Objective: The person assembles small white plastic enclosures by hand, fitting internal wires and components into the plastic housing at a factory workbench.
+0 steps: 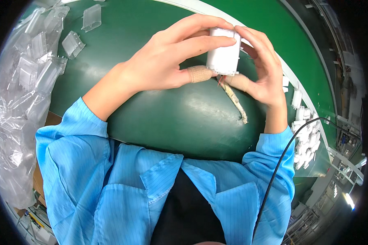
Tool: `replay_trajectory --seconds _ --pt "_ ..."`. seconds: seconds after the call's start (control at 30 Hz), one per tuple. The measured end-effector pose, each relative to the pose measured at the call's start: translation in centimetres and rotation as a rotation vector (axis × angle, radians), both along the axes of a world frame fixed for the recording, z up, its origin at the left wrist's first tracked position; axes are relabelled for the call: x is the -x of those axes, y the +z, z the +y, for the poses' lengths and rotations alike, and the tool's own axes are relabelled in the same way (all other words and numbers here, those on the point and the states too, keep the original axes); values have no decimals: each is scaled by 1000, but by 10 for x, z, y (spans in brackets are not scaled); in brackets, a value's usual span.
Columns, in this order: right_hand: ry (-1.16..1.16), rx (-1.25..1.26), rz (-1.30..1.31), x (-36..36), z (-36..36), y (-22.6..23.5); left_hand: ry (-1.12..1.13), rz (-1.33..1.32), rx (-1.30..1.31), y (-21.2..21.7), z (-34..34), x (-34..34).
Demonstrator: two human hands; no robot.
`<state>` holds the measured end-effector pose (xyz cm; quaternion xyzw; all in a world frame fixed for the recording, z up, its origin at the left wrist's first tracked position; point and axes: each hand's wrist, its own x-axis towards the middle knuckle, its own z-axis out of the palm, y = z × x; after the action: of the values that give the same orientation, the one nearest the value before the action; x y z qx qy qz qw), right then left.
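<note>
Item: small white rectangular plastic housing point(223, 53), box-shaped, smooth-sided, with a narrow flange along its lower edge. It was held upright above the dark green conveyor belt point(184, 118), between both hands, near the top centre of the view.

Attached: a pale cloth-wrapped cable point(235, 100) hung from the underside of the housing, running down and to the right, its frayed end just over the belt. Thin red wires showed where it met the housing.

Left hand point(167, 61): fingers curled closed about the housing. The forefinger lay across its upper front face, the other fingers reached over its top edge, and the thumb, wrapped in a tan bandage point(199, 74), pressed at its lower left corner.

Right hand point(261, 69): fingers bent around the right side and back of the housing, fingertips at its top right corner, thumb beneath it beside the cable's root. The grip was closed on the housing.

Surroundings: clear moulded plastic covers point(73, 44), rectangular and ribbed, lay singly on the belt at upper left. More of the same were heaped inside a crumpled clear plastic bag point(16, 106) along the left edge. A white rail point(290, 73) bordered the belt on the right. Beyond it sat a cluster of small white plastic parts point(306, 136). A black cord point(280, 163) crossed the right blue striped sleeve point(270, 163). No label could be made out on any package.
</note>
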<state>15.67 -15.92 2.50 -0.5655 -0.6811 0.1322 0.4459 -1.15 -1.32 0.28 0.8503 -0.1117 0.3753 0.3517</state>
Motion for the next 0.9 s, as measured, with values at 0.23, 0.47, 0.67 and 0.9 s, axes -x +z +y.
replay_trajectory --seconds 0.23,0.47,0.67,0.9 --pt "-10 -26 -58 0 0 0 12 -29 14 -2 -5 2" --pt "-14 -43 -108 0 2 8 -88 9 11 1 0 -1" --pt "-137 158 -190 -7 3 -1 28 251 124 -6 -11 3" --pt "-770 352 -261 -138 -6 -20 382 408 -81 -1 20 3"
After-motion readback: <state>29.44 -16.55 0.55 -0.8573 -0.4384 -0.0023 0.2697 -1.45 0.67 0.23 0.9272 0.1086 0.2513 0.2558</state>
